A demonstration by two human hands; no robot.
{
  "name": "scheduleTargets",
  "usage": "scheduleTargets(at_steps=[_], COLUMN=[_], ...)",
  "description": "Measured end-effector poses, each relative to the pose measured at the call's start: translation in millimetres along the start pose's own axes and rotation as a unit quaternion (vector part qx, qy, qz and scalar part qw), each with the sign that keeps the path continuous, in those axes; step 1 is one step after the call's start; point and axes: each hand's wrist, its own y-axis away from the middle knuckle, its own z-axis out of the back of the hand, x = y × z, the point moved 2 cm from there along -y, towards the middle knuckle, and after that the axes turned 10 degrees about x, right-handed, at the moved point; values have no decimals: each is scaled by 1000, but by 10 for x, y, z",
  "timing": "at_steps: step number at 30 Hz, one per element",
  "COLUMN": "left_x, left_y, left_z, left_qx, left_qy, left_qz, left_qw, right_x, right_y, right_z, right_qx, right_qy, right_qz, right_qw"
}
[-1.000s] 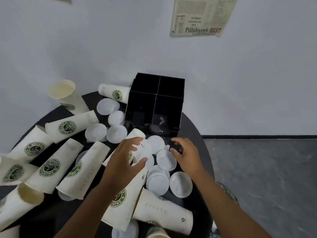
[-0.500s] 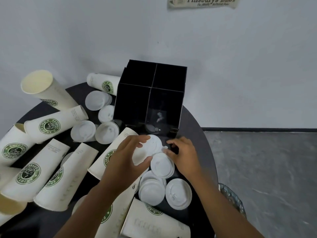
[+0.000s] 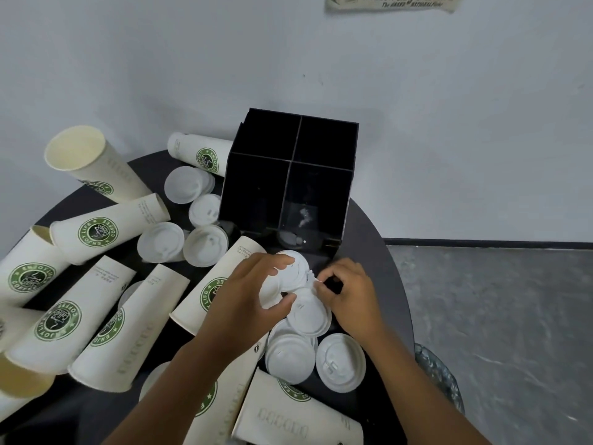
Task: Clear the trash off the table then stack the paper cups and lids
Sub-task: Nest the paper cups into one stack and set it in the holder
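Note:
Several white paper cups with green logos (image 3: 96, 231) lie on their sides over the round dark table (image 3: 378, 239). White plastic lids (image 3: 340, 362) are scattered among them. My left hand (image 3: 239, 303) grips a white lid (image 3: 293, 276) just in front of the black organiser. My right hand (image 3: 348, 295) pinches the edge of a second lid (image 3: 309, 316) lying beside the first. Part of both lids is hidden under my fingers.
A black four-compartment organiser box (image 3: 288, 184) stands at the table's back edge against the white wall. More lids (image 3: 187, 184) lie to its left. A glass-like bin rim (image 3: 439, 377) shows below the table's right edge, over grey floor.
My view has tilted down and closer. Both hands drew together over the lids in front of the organiser; the left closed round a lid, the right came to pinch the neighbouring one.

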Motion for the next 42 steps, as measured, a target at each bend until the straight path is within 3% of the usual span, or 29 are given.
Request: scheduleTargets(at_steps=[8,16,21,26,36,42], left_x=[-127,-485,-898,-1381,-1625,-1514], left_y=[60,-100,-284,-433,-556,-532], left_z=[15,-71,-393,-1008,-1916,-1826], left_qx=[10,63,154,267,404,380], left_qy=[-2,-18,-24,-40,-125,-111], left_qz=[-15,-72,-134,-215,-301,-281], left_qw=[1000,995,979,939,854,874], right_x=[254,-22,-660,-1360,-2352,-2855], right_y=[366,900,1666,2487,2866,2789], right_z=[412,874,1244,1405,727,185], right_qx=[-26,-137,-232,-281,-237,-207], right_qy=[-180,-302,-290,-267,-239,-237], right_qz=[-41,-120,-203,-272,-349,-392], right_qw=[983,936,906,881,875,864])
